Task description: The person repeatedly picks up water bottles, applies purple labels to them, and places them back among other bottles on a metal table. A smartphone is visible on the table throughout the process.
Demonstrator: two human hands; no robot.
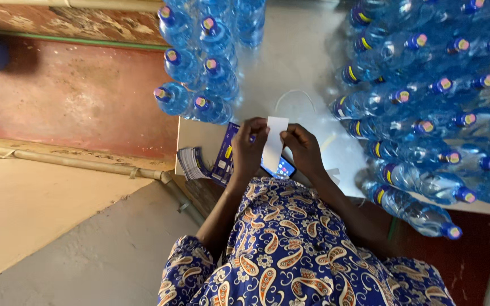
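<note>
Paisley-patterned blue dress fabric (290,249) fills the foreground; beyond it, both hands pinch a white label strip (274,143) above the table edge (199,136). Left hand (249,148) and right hand (303,150) should keep the peel slow, so the strip stays flat, beside the label stack (193,162).

- A white rectangular label strip (274,144) is held upright between the left hand (249,148) and the right hand (303,150), above the table's near edge.
- A phone screen (282,168) is seen just below the strip, lit blue with small coloured icons, partly hidden by the strip.
- A stack of labels (193,162) is laid at the table's near left corner, white-edged with blue faces.
- A blue label sheet (224,154) with yellow and white marks is laid beside the stack, under the left hand.
- Blue-and-yellow label bands (364,43) are wrapped around the necks of the blue bottles (426,122) piled on both sides.
</note>
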